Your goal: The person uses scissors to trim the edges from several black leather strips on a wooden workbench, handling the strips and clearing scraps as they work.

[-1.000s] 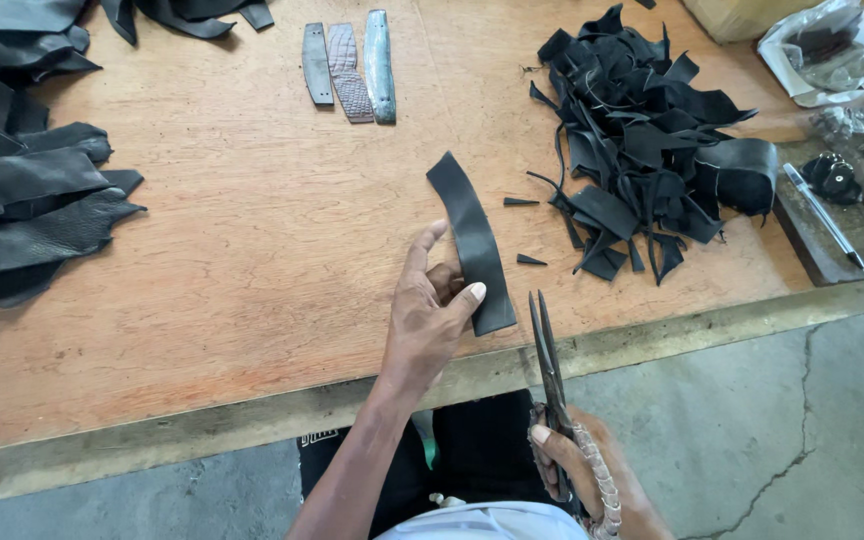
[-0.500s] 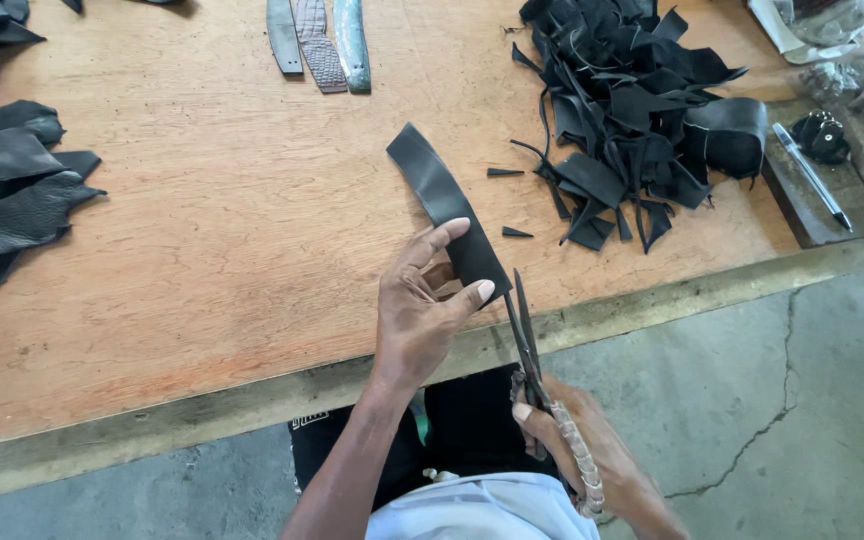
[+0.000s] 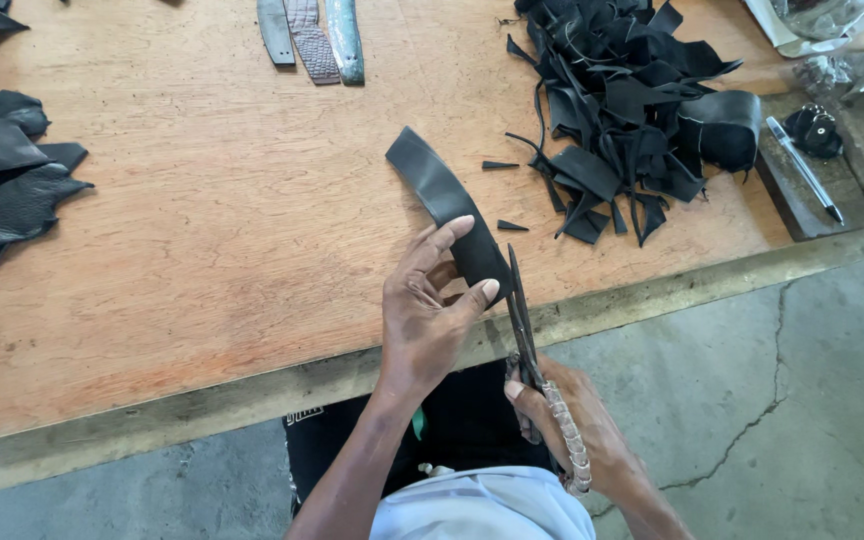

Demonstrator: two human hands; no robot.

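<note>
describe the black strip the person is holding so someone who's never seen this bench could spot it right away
On the wooden workbench, look at the near edge, left of the heap of black scraps. The curved black strip rises from the left hand, beside the scissors in the right hand. It alone is lifted and gripped.

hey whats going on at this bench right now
A person is trimming a curved black leather strip at the edge of a wooden workbench. The left hand grips the strip's near end, and the right hand works a pair of scissors along its edge. A heap of black offcuts lies to the right, larger black pieces to the left.
</note>
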